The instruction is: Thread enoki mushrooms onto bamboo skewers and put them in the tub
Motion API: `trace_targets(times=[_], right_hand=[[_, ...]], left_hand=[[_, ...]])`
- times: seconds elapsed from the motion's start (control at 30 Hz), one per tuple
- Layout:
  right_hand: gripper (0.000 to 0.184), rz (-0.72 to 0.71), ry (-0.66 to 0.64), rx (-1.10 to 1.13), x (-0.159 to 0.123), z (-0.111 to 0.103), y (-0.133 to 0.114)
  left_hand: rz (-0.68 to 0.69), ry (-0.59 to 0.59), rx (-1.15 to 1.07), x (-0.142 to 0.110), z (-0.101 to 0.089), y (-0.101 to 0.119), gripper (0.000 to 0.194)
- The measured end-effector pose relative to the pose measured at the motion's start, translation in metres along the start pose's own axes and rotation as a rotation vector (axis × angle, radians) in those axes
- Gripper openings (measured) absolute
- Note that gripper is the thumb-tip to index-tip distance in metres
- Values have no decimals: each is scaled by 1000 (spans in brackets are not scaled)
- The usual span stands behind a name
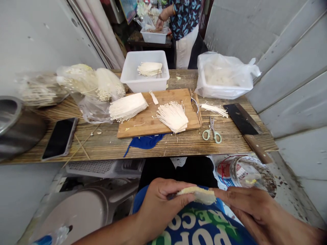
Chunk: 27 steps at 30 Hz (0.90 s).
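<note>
One pale clump of enoki mushroom is gripped between both hands, directly above a blue printed garment on the lap. Its left end is pinched in the curled fingers and thumb of the left hand, while its right end is pressed by the closed, extended fingers of the right hand, so that the clump is bridged across the gap between them. Well beyond the hands, a wooden cutting board is laid on a weathered plank table, with two bundles of enoki mushrooms on it. Another bundle is held in a white plastic tub behind the board. A cleaver, green-handled scissors and a smartphone are set on the table. A co-worker's hand is seen at a farther tub.
</note>
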State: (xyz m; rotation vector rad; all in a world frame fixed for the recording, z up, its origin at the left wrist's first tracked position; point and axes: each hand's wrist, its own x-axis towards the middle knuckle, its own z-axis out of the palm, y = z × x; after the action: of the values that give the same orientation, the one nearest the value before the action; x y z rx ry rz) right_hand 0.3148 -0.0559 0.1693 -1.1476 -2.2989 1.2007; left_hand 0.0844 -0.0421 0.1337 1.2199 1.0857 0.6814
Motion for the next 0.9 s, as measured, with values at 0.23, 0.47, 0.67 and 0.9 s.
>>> trace_targets(times=[0.23,0.47,0.67,0.9], right_hand=[[29,44,-44,78,-2,3,0],[28,63,-105,111,6,0,-6],[24,94,-60,70,3,9,0],[25,123,-50,24,8,10,0]], left_hand=[[-27,-51,-43,-1,1,-4,11],[-124,-91,-80,-2,1,-6,13],[-128,-109,-73,-1,2,-7,13],[-93,-50,-70,5,0,-5,17]])
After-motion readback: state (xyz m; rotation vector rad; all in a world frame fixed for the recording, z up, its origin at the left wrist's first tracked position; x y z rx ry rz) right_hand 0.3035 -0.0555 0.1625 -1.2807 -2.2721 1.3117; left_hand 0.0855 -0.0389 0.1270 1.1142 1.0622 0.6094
